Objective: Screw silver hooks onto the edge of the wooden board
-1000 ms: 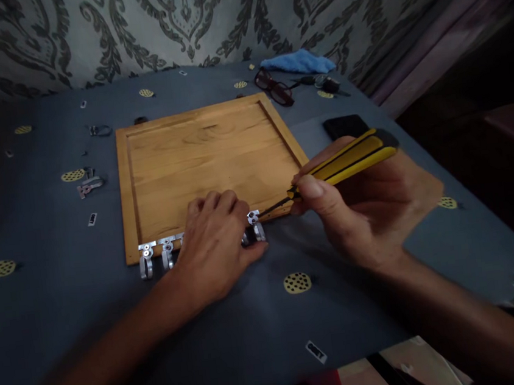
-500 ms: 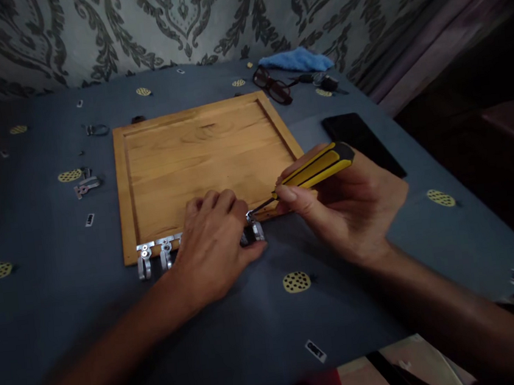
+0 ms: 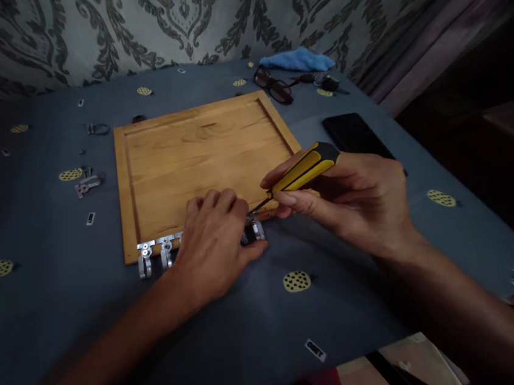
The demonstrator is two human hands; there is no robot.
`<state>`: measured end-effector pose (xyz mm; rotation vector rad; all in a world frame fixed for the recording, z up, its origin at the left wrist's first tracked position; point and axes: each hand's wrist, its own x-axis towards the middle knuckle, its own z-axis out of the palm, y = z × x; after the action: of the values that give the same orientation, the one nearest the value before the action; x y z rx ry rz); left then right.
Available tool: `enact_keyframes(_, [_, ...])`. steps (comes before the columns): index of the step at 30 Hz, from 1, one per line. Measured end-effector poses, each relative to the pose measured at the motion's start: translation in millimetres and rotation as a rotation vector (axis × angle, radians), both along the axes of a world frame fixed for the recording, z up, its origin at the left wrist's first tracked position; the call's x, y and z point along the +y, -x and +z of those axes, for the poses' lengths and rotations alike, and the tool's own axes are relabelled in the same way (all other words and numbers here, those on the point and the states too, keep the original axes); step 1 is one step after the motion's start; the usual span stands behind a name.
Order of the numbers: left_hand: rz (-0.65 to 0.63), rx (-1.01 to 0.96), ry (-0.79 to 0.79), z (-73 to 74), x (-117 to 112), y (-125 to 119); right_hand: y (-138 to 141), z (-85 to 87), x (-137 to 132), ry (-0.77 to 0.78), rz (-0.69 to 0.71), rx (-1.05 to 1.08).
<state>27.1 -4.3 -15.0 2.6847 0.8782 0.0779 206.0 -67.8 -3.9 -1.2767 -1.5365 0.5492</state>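
A wooden board [image 3: 198, 156] with a raised frame lies on the table. Along its near edge runs a row of shiny metal hooks, with the left-end hook [image 3: 144, 259] plainly showing. My left hand [image 3: 213, 240] is closed over the middle of this row, pressing it to the edge; its fingertips are partly hidden. Beside its thumb a right-side metal hook [image 3: 258, 230] sticks out. In my right hand [image 3: 363, 199] is a yellow and black screwdriver [image 3: 303, 170], held between thumb and fingers. Its shaft slants down left, the tip at the fitting above that hook.
A loose metal hook [image 3: 87, 184] and small screws lie left of the board, with another metal piece [image 3: 98, 129] farther back. Glasses [image 3: 273, 85], keys [image 3: 325, 81], a blue cloth [image 3: 297, 60] and a black phone [image 3: 354, 136] are at the right. A patterned cloth covers the table.
The screwdriver's handle has shifted left and tilted steeper, and my right hand's fingers have changed position around it. My left hand stays in the same place on the hooks.
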Motion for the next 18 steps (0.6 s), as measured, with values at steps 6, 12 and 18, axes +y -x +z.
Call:
enact_keyframes(6, [-0.003, -0.011, -0.002, -0.9, -0.1, 1.2, 8.6, -13.0, 0.6, -0.077, -0.158, -0.003])
enact_keyframes(12, [0.003, 0.004, -0.002, -0.7, -0.2, 0.5, 10.6, -15.7, 0.8, -0.099, -0.192, -0.027])
enact_keyframes(18, [0.010, 0.005, 0.004, -0.8, -0.3, -0.2, 10.2, -16.0, 1.5, -0.098, -0.183, 0.032])
